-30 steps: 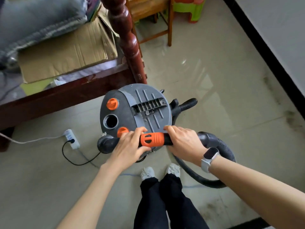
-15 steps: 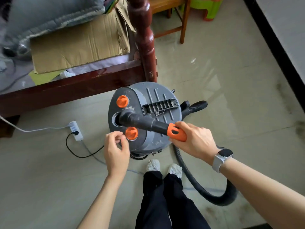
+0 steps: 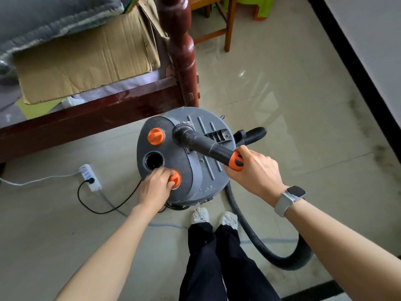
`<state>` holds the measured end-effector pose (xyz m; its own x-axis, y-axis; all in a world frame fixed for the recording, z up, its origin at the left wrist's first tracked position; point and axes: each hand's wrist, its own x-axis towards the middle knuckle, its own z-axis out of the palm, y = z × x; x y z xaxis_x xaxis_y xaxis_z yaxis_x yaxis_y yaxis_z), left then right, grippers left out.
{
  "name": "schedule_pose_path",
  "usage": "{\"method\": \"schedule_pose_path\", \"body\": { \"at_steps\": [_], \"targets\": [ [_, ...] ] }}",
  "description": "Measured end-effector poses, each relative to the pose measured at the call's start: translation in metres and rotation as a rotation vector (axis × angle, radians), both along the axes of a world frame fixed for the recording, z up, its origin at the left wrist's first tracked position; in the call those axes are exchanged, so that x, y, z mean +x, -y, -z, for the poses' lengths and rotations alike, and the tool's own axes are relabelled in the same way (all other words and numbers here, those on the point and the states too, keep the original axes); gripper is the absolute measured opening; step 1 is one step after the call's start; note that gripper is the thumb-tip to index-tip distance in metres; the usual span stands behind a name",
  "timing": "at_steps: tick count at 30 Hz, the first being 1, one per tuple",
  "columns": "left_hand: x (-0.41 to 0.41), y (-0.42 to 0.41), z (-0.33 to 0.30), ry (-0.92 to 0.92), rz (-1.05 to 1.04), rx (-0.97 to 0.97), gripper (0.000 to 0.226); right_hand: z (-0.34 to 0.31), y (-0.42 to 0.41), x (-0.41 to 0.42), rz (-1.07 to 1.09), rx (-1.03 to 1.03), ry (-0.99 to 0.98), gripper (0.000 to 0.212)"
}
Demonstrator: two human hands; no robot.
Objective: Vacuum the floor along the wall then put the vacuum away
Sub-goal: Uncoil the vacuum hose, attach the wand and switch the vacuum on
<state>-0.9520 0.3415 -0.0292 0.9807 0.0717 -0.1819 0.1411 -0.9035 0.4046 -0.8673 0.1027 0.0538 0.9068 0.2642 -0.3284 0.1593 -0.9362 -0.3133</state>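
**Hose end lifted over the canister, left hand on the near orange cap**

Head view: your right hand [image 3: 253, 172] is wrapped around the orange collar of the black hose wand [image 3: 204, 142], fingers curled tight on it. The wand slants up to the left, and its open end hangs above the grey lid of the vacuum canister [image 3: 201, 177], over the ribbed handle. Your left hand [image 3: 155, 187] rests on the near orange cap [image 3: 175, 179], fingers curled over its left side; whether they actually clamp it, you cannot tell from here. Just beyond your fingers is the open round port [image 3: 154, 160], and past that a second orange cap [image 3: 155, 136]. The canister stands on the tiled floor [image 3: 282, 88], beside the dark wooden bedpost [image 3: 180, 51], right in front of your feet. The black hose [image 3: 271, 255] loops along the floor to your right. A white power strip [image 3: 90, 177] lies to the left with a black cord plugged in.
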Motion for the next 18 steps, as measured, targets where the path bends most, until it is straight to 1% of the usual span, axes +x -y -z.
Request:
{"method": "schedule_pose_path", "body": {
  "at_steps": [4,10,14,16,18],
  "targets": [
    [0.005,-0.004,-0.004,-0.02,0.091,0.018,0.03,-0.005,-0.009,0.001,0.057,0.001,-0.015,0.029],
    [0.009,-0.011,-0.004,0.063,0.259,0.023,0.038,-0.006,-0.02,-0.001,0.068,-0.017,-0.012,0.028],
    [0.012,-0.016,-0.006,0.068,0.344,0.07,0.041,-0.004,-0.023,-0.003,0.084,-0.012,-0.001,0.026],
    [0.012,-0.016,-0.007,0.075,0.379,0.098,0.042,-0.004,-0.024,-0.003,0.082,0.006,0.003,0.028],
    [0.012,-0.017,-0.007,0.08,0.421,0.127,0.045,-0.005,-0.025,-0.003,0.078,0.022,0.013,0.036]
  ]
}}
